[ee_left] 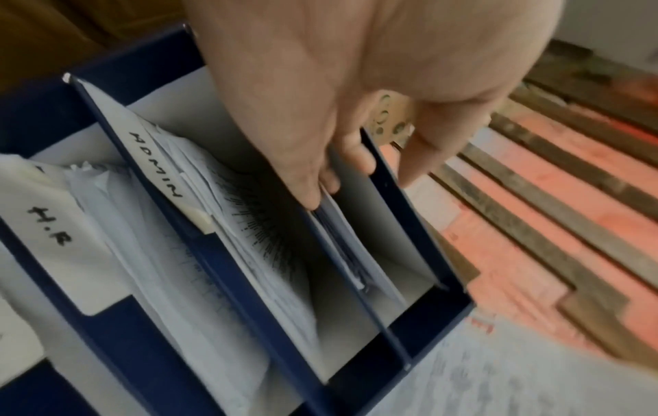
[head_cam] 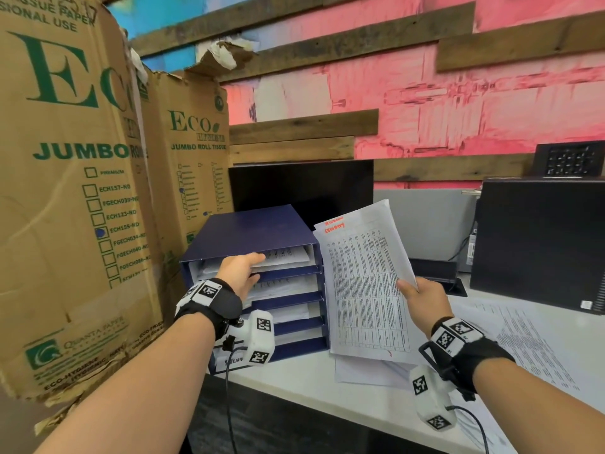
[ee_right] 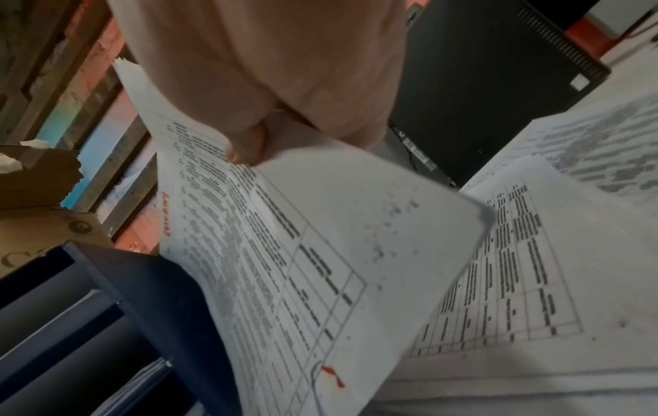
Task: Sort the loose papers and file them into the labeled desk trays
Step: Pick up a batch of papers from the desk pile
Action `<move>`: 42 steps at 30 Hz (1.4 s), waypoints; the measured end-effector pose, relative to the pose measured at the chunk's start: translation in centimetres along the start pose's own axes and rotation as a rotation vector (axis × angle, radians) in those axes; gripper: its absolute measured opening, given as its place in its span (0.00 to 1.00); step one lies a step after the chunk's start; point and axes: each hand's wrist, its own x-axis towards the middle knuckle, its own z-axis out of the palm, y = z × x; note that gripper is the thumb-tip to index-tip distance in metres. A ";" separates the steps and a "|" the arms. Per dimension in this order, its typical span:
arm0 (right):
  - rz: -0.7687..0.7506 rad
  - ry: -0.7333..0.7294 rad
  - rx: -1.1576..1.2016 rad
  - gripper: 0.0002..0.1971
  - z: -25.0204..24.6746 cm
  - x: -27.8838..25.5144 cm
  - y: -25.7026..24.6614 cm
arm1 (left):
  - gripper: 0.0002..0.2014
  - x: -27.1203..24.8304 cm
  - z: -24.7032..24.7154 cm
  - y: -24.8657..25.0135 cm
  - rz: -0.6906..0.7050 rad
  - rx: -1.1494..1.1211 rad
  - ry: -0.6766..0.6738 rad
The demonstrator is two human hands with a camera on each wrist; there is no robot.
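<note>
My left hand (head_cam: 240,273) reaches into the top slot of the dark blue stacked desk tray unit (head_cam: 248,231), fingers (ee_left: 313,180) fairly straight and pressing on the white sheets lying in that slot (head_cam: 288,255); I can't tell whether any sheet is pinched. In the left wrist view, white tags on the tray fronts read "ADMIN" (ee_left: 156,166) and "H.R" (ee_left: 49,225) in black marker.

My right hand (head_cam: 422,299) pinches a sheaf of white printed pages (head_cam: 363,283) by its right edge, thumb on the front, held up just right of the trays. The top page carries a dense table and red handwriting near its top, too blurred to read.

More loose printed sheets (head_cam: 523,342) lie on the white desk (head_cam: 294,381), to the right and near me.

On the left stand tall brown cardboard boxes (head_cam: 65,158) printed in green "ECO", "JUMBO ROLL TISSUE" and "QUANTA PAPER". Behind the trays is a dark monitor (head_cam: 301,185); a black computer case (head_cam: 540,244) sits far right.
</note>
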 end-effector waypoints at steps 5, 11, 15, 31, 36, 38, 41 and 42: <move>-0.033 -0.017 0.011 0.14 -2.4 -0.9 -0.5 | 0.10 -1.5 0.6 -1.1 0.077 0.301 0.073; -0.043 -0.023 0.069 0.14 -5.1 -2.3 -0.8 | 0.25 -3.2 1.6 -0.8 -0.106 0.363 -0.069; -0.054 -0.046 0.065 0.12 -5.6 -3.1 -0.7 | 0.29 -4.1 1.3 -0.9 0.023 0.567 0.062; 0.055 -0.085 0.281 0.10 -6.7 -4.7 0.3 | 0.34 -8.4 3.0 -2.8 0.002 0.767 -0.338; 0.057 -0.211 0.219 0.10 -6.6 -5.7 0.6 | 0.25 -9.1 4.5 -4.1 0.124 0.648 -0.383; 0.062 -0.233 0.224 0.08 -6.1 -5.8 0.5 | 0.19 -9.6 5.0 -4.1 0.194 0.591 -0.280; 0.065 -0.270 0.228 0.06 -5.5 -5.8 0.4 | 0.17 -9.8 5.3 -3.9 0.266 0.557 -0.120; 0.065 -0.280 0.233 0.07 -5.3 -5.7 0.6 | 0.17 -9.8 5.2 -3.9 0.283 0.555 -0.093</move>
